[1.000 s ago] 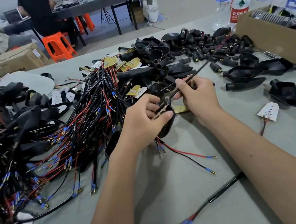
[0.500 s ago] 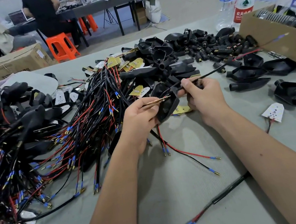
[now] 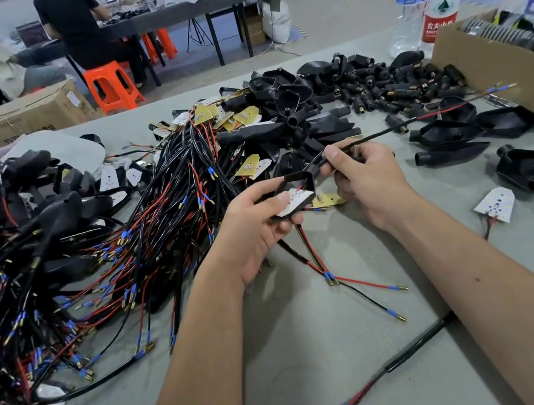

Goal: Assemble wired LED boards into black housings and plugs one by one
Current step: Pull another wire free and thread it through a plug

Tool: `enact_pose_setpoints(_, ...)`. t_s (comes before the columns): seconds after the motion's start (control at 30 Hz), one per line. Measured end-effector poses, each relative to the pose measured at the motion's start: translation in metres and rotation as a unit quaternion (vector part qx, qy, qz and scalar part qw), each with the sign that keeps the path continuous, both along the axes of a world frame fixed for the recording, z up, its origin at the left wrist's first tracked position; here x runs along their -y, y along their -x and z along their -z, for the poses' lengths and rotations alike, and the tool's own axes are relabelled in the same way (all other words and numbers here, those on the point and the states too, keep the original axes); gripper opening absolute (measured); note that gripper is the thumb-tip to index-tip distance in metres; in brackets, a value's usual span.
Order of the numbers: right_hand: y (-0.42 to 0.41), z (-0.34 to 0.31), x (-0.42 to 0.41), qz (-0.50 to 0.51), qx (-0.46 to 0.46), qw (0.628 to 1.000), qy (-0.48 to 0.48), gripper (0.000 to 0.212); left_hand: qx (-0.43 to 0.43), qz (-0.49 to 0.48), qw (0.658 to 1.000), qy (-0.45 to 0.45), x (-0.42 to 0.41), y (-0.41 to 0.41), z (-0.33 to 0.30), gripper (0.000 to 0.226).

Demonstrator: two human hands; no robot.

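Housing (image 3: 294,186) with its LED board (image 3: 293,201) seated sits mid-tabletop in the left hand (image 3: 255,228) grip, while the right hand (image 3: 370,183) pinches its wire (image 3: 419,118) (no plug on it yet); loose housings (image 3: 446,134) and plugs (image 3: 390,86) wait along the far edge.

Matt black plastic housing (image 3: 294,182); grey cloth-covered table (image 3: 315,351).

Bright, even indoor light; soft shadows; wide-angle bending at edges; background slightly soft
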State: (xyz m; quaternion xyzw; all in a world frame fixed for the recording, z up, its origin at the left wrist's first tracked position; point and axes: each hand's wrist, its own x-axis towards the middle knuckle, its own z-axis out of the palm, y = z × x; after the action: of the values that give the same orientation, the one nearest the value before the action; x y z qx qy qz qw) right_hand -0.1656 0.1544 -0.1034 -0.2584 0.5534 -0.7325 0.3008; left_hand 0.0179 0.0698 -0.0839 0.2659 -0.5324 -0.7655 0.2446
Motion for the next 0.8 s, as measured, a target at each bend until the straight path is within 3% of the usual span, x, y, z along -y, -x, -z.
enact_pose_setpoints(0.17, 0.002, 0.002, -0.001, 0.000, 0.007, 1.000, 0.017, 0.008, 0.047, -0.013, 0.995, 0.086, -0.004, 0.003, 0.003, 0.021)
enact_pose_setpoints(0.4, 0.001, 0.001, 0.000, 0.002, -0.011, 1.000, -0.003, 0.015, 0.037, -0.006, 0.996, 0.079, -0.003, 0.000, 0.002, 0.020)
enact_pose_setpoints(0.47, 0.002, -0.002, 0.000, 0.004, 0.023, 1.000, 0.010, 0.031, 0.039, 0.000, 0.995, 0.094, -0.001, -0.001, 0.003, 0.019)
enact_pose_setpoints(0.57, 0.006, -0.006, -0.002, 0.038, 0.148, 0.987, 0.056, 0.050, 0.041, -0.019, 0.993, 0.108, 0.003, -0.004, 0.003, 0.017)
enact_pose_setpoints(0.7, 0.013, -0.010, -0.009, 0.101, 0.251, 0.953, 0.136, 0.044, 0.048, -0.030, 0.992, 0.114, 0.008, -0.008, 0.003, 0.017)
enact_pose_setpoints(0.8, 0.011, -0.012, -0.011, 0.118, 0.214, 0.962, 0.123, 0.035, 0.048, -0.025, 0.992, 0.113, 0.008, -0.009, 0.004, 0.016)
